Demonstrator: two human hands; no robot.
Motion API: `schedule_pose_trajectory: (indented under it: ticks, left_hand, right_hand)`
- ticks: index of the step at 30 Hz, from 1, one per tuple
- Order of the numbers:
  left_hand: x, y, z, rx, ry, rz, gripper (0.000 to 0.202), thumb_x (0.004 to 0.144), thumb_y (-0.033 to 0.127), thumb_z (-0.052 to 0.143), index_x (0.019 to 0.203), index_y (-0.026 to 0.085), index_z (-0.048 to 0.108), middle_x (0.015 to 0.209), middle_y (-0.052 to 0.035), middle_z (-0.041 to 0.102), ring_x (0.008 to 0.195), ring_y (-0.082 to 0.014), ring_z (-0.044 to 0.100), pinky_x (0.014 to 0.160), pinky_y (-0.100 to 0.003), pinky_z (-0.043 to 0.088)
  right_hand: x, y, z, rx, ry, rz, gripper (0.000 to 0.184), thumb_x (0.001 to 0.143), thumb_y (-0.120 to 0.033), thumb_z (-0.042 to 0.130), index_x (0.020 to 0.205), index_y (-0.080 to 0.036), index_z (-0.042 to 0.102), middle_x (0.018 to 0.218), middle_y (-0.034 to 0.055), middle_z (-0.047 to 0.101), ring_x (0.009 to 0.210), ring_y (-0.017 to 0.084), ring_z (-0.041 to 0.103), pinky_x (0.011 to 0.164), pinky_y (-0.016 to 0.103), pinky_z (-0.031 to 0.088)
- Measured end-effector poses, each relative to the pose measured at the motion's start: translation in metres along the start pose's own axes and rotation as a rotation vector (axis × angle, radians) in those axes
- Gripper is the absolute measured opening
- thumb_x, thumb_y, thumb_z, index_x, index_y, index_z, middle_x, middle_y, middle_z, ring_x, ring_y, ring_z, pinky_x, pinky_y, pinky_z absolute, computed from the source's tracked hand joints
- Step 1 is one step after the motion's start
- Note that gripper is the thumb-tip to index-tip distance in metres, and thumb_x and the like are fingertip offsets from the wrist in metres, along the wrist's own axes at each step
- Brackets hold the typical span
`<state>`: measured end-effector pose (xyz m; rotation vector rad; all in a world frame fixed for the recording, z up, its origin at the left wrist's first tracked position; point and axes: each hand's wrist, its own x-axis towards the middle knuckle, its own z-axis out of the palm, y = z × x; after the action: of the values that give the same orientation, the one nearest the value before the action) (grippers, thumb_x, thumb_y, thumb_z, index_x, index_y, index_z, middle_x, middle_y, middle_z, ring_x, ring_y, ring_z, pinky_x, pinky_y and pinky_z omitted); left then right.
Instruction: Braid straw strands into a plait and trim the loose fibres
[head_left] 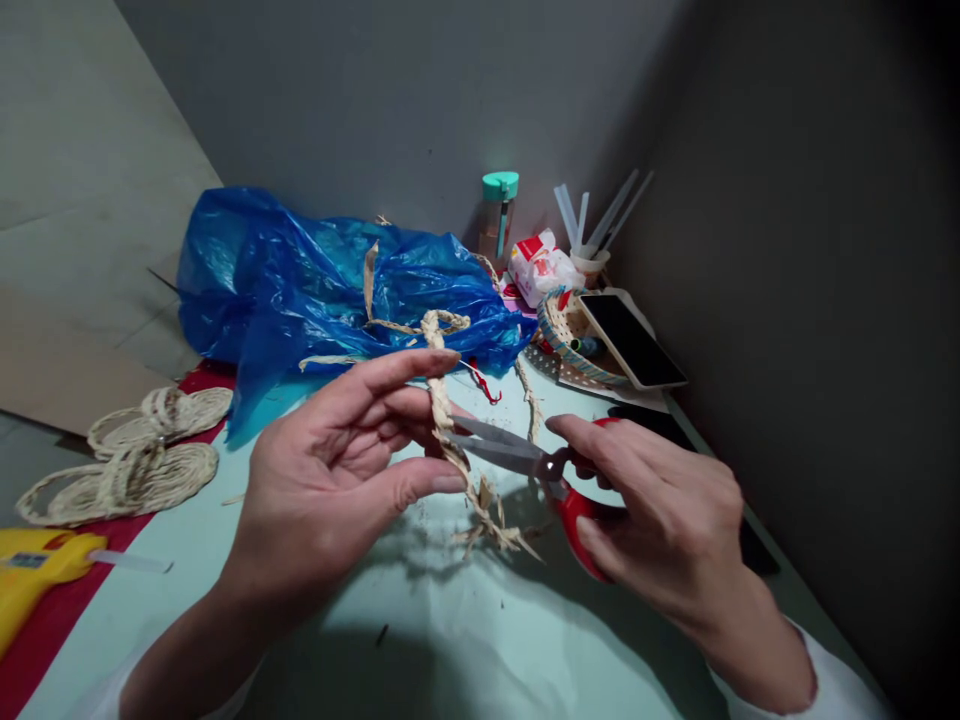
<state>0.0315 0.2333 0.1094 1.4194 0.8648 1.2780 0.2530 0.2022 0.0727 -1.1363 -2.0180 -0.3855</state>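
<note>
1. Head view: a braided straw cord (444, 400) hangs between the two hands, above the pale green table (450, 640), its frayed end (491, 525) splaying out low down.
2. The left hand (337, 470) pinches the cord between thumb and fingers, the palm turned toward the camera.
3. The right hand (660, 520) grips red-handled scissors (540, 470), fingers through the loops; the blades are parted and point left, their tips at the cord just beside the left thumb and forefinger.
4. The cord's upper part ends in a knotted loop (439, 322) in front of a crumpled blue plastic bag (300, 280).
5. Two woven straw soles (127, 460) lie at the left, near a yellow glue gun (37, 570).
6. At the far right corner sit a small woven basket (559, 335), a phone (630, 340) propped on it, a bottle with a green cap (499, 215) and a cup of clear sticks (592, 240).
</note>
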Motion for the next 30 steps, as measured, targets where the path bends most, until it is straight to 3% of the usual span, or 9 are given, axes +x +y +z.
schedule_pose_trajectory:
  ticks: [5,10,16,24,30]
  left_hand:
    - [-0.001,0.002,0.002,-0.023,0.006,-0.061,0.049,0.068,0.009,0.087,0.11,0.03,0.075,0.093,0.0032,0.081,0.088,-0.0171,0.077,0.068,-0.012,0.062]
    - [0.0,0.003,0.001,0.001,-0.013,-0.127,0.051,0.067,0.012,0.088,0.112,0.032,0.076,0.096,0.0029,0.081,0.09,-0.0192,0.077,0.066,-0.013,0.062]
    - [-0.001,0.003,0.003,-0.024,0.026,-0.133,0.05,0.066,0.008,0.087,0.11,0.03,0.077,0.093,0.0032,0.082,0.09,-0.0194,0.077,0.076,-0.017,0.063]
    - [0.002,0.003,-0.002,-0.047,-0.086,-0.135,0.052,0.067,0.007,0.086,0.111,0.032,0.077,0.094,0.0045,0.082,0.086,-0.0185,0.078,0.067,-0.013,0.062]
    - [0.004,0.003,-0.003,-0.068,-0.099,-0.131,0.05,0.07,0.007,0.084,0.112,0.032,0.075,0.094,0.0043,0.081,0.088,-0.0175,0.077,0.068,-0.012,0.062]
  right_hand:
    - [0.001,0.001,0.002,0.011,-0.026,-0.012,0.026,0.077,-0.005,0.057,0.102,-0.008,0.066,0.068,0.0037,0.064,0.056,0.013,0.054,0.052,0.026,0.041]
    - [-0.004,0.003,0.001,-0.012,-0.043,-0.059,0.026,0.083,-0.011,0.059,0.108,-0.007,0.065,0.07,0.0051,0.062,0.058,0.015,0.052,0.052,0.027,0.039]
    - [-0.004,0.002,0.003,-0.056,-0.016,-0.098,0.025,0.081,-0.005,0.06,0.106,-0.01,0.063,0.066,0.0025,0.06,0.056,0.013,0.051,0.051,0.026,0.038]
    - [-0.009,0.002,0.008,-0.095,0.012,-0.112,0.024,0.085,-0.002,0.059,0.106,-0.013,0.062,0.065,0.0007,0.06,0.056,0.012,0.052,0.052,0.025,0.037]
    - [-0.008,0.0,0.008,-0.074,0.022,-0.089,0.017,0.087,-0.004,0.057,0.1,-0.014,0.063,0.064,0.0004,0.062,0.054,0.011,0.054,0.052,0.023,0.04]
